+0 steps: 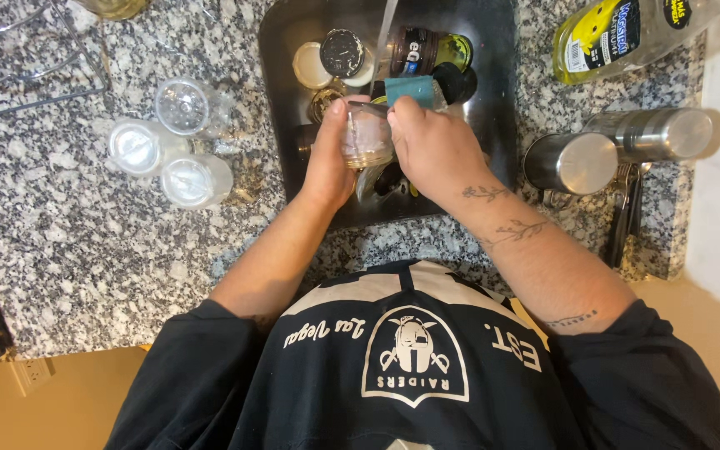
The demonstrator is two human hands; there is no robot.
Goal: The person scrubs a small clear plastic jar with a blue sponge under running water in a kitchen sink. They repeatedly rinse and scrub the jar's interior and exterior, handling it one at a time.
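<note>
Black shirt sleeves lead to both hands over the dark sink (493,100). Left hand (331,158) grips a clear glass jar (368,135) around its wall; right hand (431,146) clutches a teal sponge (414,89) at twelve o'clock. Wet glass looks slippery, fragile.

A person is wearing a black short-sleeved shirt (427,367) with white stripes running across the chest, white lettering and a white shield-shaped emblem showing a helmeted figure. The sleeves are ending above the elbows, leaving both forearms bare down to the left hand (329,158) and the right hand (431,146). Fine-line tattoos are showing on the right forearm (535,250): a leafy sprig (485,193) near the wrist, a longer branch (514,232) further up, and a short line of script (570,318) close to the sleeve edge.
</note>
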